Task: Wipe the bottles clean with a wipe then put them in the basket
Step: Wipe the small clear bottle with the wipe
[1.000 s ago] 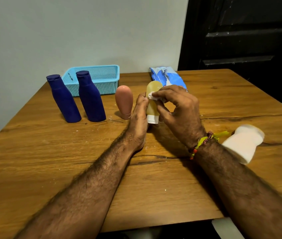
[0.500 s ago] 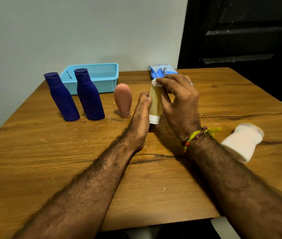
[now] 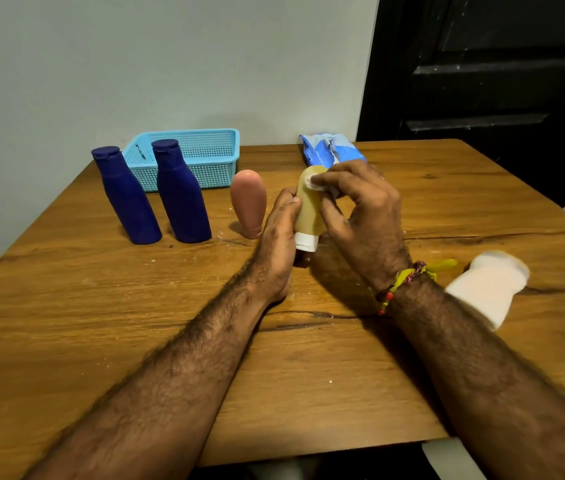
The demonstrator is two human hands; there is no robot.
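Observation:
A yellow bottle (image 3: 310,213) stands upside down on its white cap at the table's middle. My left hand (image 3: 279,237) grips its left side. My right hand (image 3: 360,209) pinches a small white wipe (image 3: 316,183) against the bottle's upper end. A pink bottle (image 3: 248,202) stands inverted just to the left. Two dark blue bottles (image 3: 127,199) (image 3: 181,194) stand upright in front of the light blue basket (image 3: 201,157), which looks empty.
A blue wipes pack (image 3: 331,152) lies behind my right hand near the wall. A white bottle (image 3: 488,287) lies on its side right of my right forearm. The wooden table (image 3: 84,306) ends at a dark door on the right.
My right hand with the wipe rose to the bottle's top and has come back down a little onto its upper front. My left hand kept its grip.

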